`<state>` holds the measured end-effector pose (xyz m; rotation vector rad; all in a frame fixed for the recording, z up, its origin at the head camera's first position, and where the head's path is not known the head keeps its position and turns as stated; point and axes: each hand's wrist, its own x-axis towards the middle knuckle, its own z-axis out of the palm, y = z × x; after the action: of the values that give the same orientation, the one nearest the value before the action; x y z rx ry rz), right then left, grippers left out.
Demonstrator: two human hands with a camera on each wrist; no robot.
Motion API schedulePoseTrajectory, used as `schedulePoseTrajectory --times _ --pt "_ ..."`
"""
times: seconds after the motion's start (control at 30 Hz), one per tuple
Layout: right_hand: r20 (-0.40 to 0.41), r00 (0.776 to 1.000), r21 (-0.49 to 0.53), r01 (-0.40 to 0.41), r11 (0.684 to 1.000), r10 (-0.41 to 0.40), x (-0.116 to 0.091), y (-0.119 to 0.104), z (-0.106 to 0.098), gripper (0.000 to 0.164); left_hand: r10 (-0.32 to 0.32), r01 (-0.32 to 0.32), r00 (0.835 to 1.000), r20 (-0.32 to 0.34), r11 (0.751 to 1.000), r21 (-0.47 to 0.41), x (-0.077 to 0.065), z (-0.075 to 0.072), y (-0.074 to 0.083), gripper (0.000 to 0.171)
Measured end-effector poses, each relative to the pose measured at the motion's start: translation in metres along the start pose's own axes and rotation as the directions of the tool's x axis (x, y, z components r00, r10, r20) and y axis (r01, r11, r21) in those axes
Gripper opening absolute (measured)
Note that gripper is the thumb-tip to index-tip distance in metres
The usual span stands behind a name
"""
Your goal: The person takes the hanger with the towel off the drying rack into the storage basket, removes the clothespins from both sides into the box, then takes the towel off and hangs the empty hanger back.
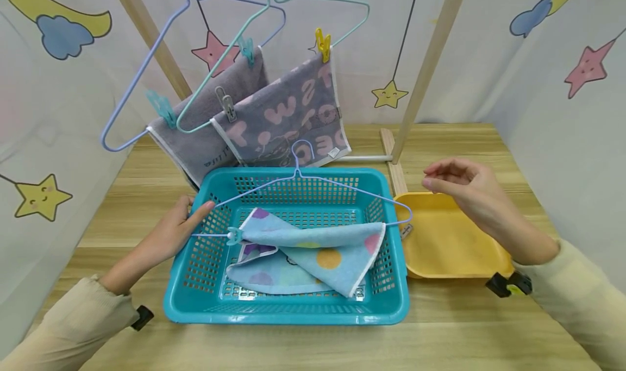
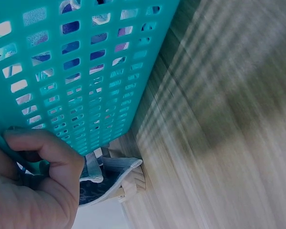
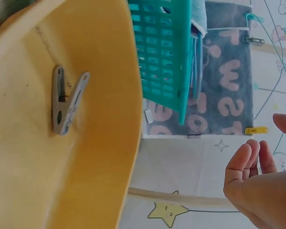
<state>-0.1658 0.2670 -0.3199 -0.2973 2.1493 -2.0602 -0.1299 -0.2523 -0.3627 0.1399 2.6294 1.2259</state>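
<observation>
My left hand (image 1: 173,227) grips the left rim of a teal basket (image 1: 286,318); its fingers curl over that edge in the left wrist view. Its thumb lies by the left end of a lilac hanger (image 1: 337,181) resting across the basket. A light blue spotted towel (image 1: 313,238) is folded over the hanger's bar, with a pale blue clothespin (image 1: 234,236) at its left end. Above the back of a yellow tray (image 1: 455,276), my right hand (image 1: 471,192) hovers with fingers loosely bent and nothing in them. A grey clothespin (image 3: 66,102) lies inside the tray.
Behind the basket, two grey towels (image 1: 298,110) hang from a lilac hanger (image 1: 146,61) and a mint hanger (image 1: 235,39), fastened by clothespins. Wooden rack posts (image 1: 432,50) rise at the back. Printed curtains (image 1: 552,143) enclose the wooden table (image 1: 440,327).
</observation>
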Motion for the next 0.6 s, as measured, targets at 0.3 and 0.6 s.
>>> schedulePoseTrajectory --times 0.3,0.6 --pt "0.070 0.997 -0.083 0.023 0.996 -0.017 0.011 -0.022 0.023 0.014 0.000 0.000 1.000 0.005 1.000 -0.004 -0.001 -0.001 -0.002 0.049" --pt "0.193 0.980 -0.200 0.093 0.975 -0.054 0.023 -0.042 0.058 0.020 0.006 -0.006 1.000 0.008 1.000 -0.016 0.000 -0.001 0.000 0.049"
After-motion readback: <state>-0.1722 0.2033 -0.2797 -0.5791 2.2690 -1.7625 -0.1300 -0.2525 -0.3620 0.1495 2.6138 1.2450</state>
